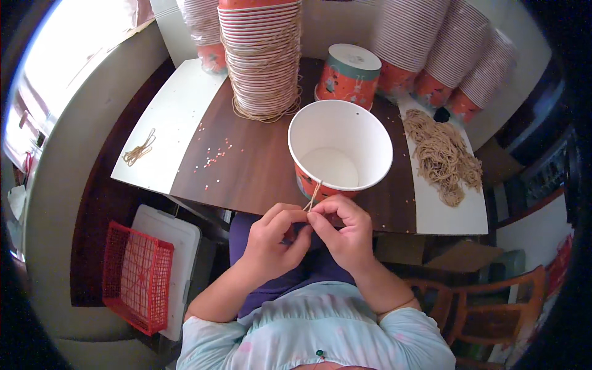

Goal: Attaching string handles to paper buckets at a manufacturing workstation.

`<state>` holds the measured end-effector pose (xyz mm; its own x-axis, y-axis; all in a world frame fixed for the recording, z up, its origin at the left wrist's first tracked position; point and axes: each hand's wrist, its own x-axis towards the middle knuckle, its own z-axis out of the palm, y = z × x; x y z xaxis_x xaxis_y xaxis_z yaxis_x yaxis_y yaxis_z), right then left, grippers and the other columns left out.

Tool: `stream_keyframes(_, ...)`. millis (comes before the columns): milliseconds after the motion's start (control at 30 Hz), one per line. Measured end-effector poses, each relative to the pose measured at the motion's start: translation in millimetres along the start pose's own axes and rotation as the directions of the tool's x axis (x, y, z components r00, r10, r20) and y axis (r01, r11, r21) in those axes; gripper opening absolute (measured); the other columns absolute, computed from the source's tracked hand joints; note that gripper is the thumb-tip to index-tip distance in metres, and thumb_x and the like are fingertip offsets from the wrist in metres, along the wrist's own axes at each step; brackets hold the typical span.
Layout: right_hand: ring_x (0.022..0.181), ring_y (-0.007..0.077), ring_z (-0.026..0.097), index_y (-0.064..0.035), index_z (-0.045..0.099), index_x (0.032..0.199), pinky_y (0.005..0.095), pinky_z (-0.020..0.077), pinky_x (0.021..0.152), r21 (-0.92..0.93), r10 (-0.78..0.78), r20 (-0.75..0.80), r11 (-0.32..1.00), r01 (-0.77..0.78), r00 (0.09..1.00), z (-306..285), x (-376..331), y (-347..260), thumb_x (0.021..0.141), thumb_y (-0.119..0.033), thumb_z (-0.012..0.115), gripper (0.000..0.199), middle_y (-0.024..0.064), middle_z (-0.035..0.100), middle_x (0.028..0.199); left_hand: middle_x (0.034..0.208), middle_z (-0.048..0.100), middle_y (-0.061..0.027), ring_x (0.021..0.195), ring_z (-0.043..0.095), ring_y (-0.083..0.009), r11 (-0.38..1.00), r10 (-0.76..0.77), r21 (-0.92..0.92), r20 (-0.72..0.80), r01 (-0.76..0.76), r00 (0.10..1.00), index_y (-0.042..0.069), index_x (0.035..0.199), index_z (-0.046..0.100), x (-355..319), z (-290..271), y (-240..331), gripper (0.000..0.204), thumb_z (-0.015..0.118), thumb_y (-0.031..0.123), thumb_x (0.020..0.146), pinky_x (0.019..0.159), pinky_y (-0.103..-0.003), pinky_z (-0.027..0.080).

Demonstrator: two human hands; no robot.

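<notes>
A large paper cup (340,152), white inside and orange outside, stands upright at the near edge of the brown table (259,172). A tan rubber band (312,196) runs from its front wall down to my fingers. My left hand (275,235) and my right hand (343,229) meet just below the cup, both pinching the band between thumb and fingertips. A heap of loose tan rubber bands (442,155) lies on the white board to the right of the cup.
A tall stack of cups (262,55) bound with bands stands at the back, an upside-down cup (349,74) beside it, more stacks (453,52) lean at back right. A few bands (139,150) lie on the left white board. A red basket (137,277) sits on the floor, a wooden chair (487,308) at right.
</notes>
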<state>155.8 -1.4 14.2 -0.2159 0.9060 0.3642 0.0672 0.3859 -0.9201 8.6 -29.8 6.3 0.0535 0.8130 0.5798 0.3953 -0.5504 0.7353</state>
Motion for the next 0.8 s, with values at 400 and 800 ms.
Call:
stream_keyframes(400, 0.07, 0.0221, 0.061, -0.0008, 0.058, 0.086, 0.0289, 0.0491, 0.058, -0.238, -0.158, 0.035, 0.958, 0.161, 0.987, -11, 0, -7, 0.078, -0.001, 0.063, 0.01, 0.0099, 0.059, 0.082, 0.084, 0.055, -0.0082, 0.064, 0.06, -0.0191, 0.999, -0.016, 0.044, 0.162, 0.009, 0.987, 0.004, 0.109, 0.055, 27, -2, -2, 0.042, 0.064, -0.002, 0.069, 0.056, -0.028, 0.05)
stream_keyframes(800, 0.064, 0.0271, 0.057, -0.0059, 0.059, 0.089, 0.0374, 0.0463, 0.056, -0.768, -0.467, 0.042, 0.551, 0.328, 0.883, -7, 5, 10, 0.076, -0.005, 0.064, 0.014, 0.0075, 0.055, 0.077, 0.078, 0.062, -0.0046, 0.063, 0.058, -0.0087, 0.941, -0.281, -0.214, -0.066, 0.262, 0.957, -0.001, 0.09, 0.063, 13, 17, -5, 0.011, 0.066, 0.003, 0.08, 0.057, -0.023, 0.049)
